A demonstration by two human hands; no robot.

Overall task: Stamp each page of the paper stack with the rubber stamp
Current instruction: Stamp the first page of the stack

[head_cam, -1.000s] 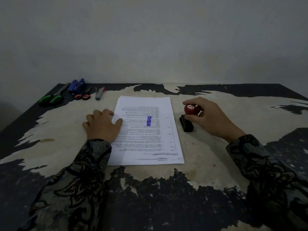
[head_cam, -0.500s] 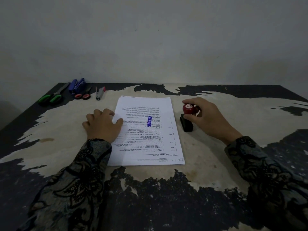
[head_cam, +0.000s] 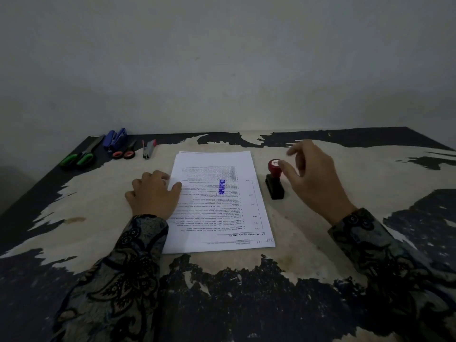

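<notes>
The right hand point(head_cam: 313, 178) hovers with loose, spread fingers beside the upright rubber stamp point(head_cam: 274, 178); its grip holds nothing. The left hand point(head_cam: 154, 193) presses the paper stack point(head_cam: 222, 201), which lies lengthwise away from the person on the table point(head_cam: 320, 243).

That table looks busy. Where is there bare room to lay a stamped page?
The widest bare patch on the table lies right of the stamp, beyond the right hand. Another lies left of the left hand, below the scissors. The near edge below the paper stack is free too. The far left corner is crowded: scissors, stapler.
</notes>
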